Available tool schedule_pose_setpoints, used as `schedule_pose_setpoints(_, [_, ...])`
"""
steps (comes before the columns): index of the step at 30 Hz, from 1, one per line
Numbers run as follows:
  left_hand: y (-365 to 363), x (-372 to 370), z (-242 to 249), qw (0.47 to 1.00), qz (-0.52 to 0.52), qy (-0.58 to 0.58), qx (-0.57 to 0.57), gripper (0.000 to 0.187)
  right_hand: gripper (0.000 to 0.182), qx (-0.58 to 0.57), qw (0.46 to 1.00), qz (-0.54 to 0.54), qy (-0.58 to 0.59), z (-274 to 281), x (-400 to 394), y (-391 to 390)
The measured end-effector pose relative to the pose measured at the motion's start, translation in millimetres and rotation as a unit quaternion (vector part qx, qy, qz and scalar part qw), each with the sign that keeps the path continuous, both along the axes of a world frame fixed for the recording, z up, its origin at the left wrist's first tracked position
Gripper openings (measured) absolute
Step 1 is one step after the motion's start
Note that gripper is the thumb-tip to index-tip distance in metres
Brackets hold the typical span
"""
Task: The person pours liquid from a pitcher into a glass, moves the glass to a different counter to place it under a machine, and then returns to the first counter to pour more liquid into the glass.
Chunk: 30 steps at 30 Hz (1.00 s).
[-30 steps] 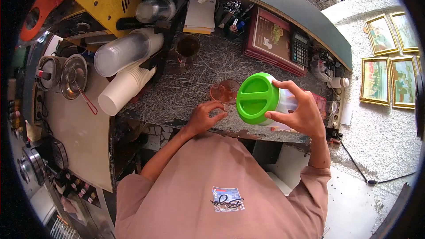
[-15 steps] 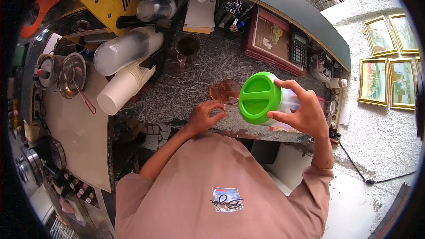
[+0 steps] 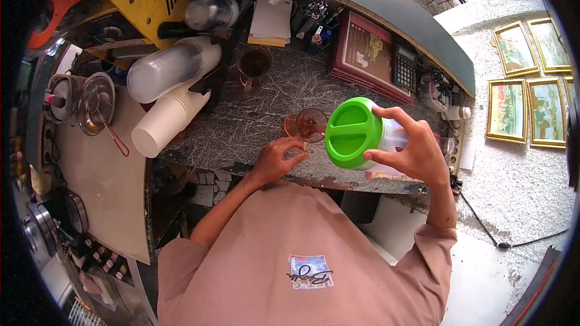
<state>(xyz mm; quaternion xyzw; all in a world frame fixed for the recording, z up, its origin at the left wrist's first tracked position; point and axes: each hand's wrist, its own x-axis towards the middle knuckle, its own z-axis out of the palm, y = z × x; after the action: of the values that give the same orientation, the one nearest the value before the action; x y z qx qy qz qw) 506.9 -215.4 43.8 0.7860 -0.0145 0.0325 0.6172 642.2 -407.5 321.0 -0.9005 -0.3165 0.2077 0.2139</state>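
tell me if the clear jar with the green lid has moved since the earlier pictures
Yes, slightly. The clear jar with the green lid, held in the right hand, has edged toward the small glass cup on the marble counter; its lid now overlaps the cup's rim.

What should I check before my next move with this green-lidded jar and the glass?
1. Right hand grips the jar: ok.
2. Green lid seated on the jar: ok; locked, cannot tell.
3. Left hand steadies the glass at its base: ok.
4. Glass upright on the counter: ok.
5. Jar's contents: cannot tell.
6. Cup stack lies apart from the glass: ok.
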Motion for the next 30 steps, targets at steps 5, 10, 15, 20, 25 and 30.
schedule_pose_setpoints(5, [-0.9,0.1,1.9,1.0,0.012,-0.02,0.003,0.029,0.069,-0.008,1.0,-0.001,0.006,1.0,0.8,0.2])
schedule_pose_setpoints(10, [0.9,0.8,2.7,1.0,-0.007,-0.014,0.006,0.028,0.069,0.011,1.0,0.006,-0.003,-3.6,1.0,-1.7])
schedule_pose_setpoints(15, [-0.3,1.4,1.6,1.0,0.008,-0.024,-0.001,0.028,0.069,0.004,1.0,0.004,0.004,-0.8,0.9,0.4])
schedule_pose_setpoints(20, [0.2,1.4,3.4,0.999,0.01,-0.03,0.004,0.027,0.07,0.006,1.0,0.011,0.0,-3.2,1.8,-0.4])
schedule_pose_setpoints(25, [-0.6,1.0,3.1,1.0,0.01,-0.025,0.004,0.026,0.07,0.008,1.0,0.014,-0.002,-6.3,3.1,-4.0])
schedule_pose_setpoints(30, [-0.9,0.9,2.0,1.0,0.011,-0.015,0.003,0.027,0.069,0.004,1.0,0.007,0.008,-1.6,1.5,-1.8])
